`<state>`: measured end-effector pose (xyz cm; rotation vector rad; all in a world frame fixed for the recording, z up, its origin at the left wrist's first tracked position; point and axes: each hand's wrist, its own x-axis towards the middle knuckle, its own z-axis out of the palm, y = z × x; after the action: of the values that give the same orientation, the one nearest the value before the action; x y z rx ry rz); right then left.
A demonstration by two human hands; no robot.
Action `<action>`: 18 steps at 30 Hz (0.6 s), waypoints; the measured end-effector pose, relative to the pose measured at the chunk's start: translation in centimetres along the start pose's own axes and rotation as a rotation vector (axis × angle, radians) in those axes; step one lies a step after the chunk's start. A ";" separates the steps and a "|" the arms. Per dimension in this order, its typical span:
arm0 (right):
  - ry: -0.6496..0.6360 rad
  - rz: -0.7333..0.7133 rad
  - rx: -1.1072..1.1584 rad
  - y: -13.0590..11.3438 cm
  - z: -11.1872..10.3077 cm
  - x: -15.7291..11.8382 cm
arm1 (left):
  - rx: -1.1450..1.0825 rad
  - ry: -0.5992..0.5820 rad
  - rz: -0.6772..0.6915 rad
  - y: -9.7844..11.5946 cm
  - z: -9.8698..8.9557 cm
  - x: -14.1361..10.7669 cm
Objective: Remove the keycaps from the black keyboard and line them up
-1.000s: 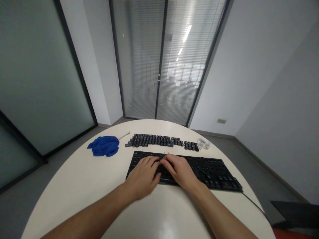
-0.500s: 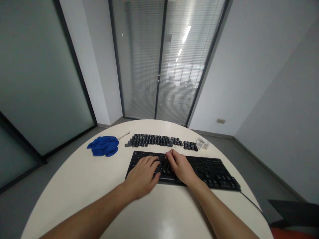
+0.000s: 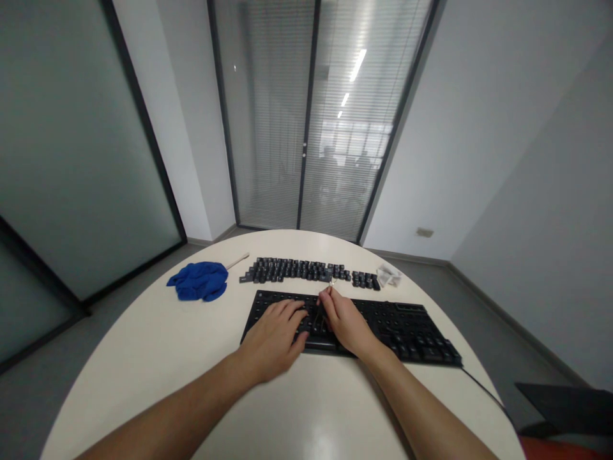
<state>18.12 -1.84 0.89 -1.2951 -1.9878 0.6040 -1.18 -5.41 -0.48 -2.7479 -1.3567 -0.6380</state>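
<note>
A black keyboard (image 3: 383,315) lies across the table in front of me, most of its keycaps off and a block still fitted at its right end. My left hand (image 3: 275,335) rests palm down on its left part, fingers spread and holding nothing. Over the middle, my right hand (image 3: 345,319) pinches a thin wire keycap puller (image 3: 318,317). The puller's wires point down to the keys, and its other end sticks out beyond my fingertips. Where the wires meet the keyboard is too small and dark to make out.
Behind the keyboard, loose black keycaps (image 3: 290,269) stand in rows. A blue cloth (image 3: 200,281) lies at the left beside a thin light stick (image 3: 238,260). Clear crumpled plastic (image 3: 389,275) is at the right. The keyboard's cable (image 3: 483,388) runs off the round table's (image 3: 191,358) right edge.
The puller's far end has tilted slightly and shows more clearly above my right fingertips. My left hand stays in place.
</note>
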 end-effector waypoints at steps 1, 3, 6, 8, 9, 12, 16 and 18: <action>-0.005 0.021 0.029 0.2 0.1 0.0 | 0.004 -0.001 -0.002 0.0 0.0 0.0; -0.013 0.063 0.106 0.5 0.2 0.1 | 0.011 -0.003 -0.005 0.0 0.0 0.0; -0.019 0.081 0.200 1.0 0.4 0.3 | 0.011 -0.004 -0.004 0.0 0.1 0.0; -0.014 0.069 0.227 1.2 0.4 0.2 | 0.003 0.008 0.002 0.0 0.1 0.0; -0.009 0.068 0.238 1.2 0.4 0.2 | -0.002 0.015 0.002 0.0 0.2 -0.1; 0.018 0.080 0.264 1.2 0.4 0.1 | -0.021 0.033 -0.009 0.0 0.2 -0.1; 0.047 0.078 0.282 0.9 0.2 0.0 | -0.078 0.073 -0.037 0.1 0.2 0.0; 0.030 0.075 0.295 0.7 0.0 -0.1 | -0.124 0.098 -0.055 0.2 0.1 0.2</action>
<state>18.55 -1.61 0.39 -1.1926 -1.7534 0.8726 -0.96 -5.38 -0.45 -2.7387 -1.4224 -0.8763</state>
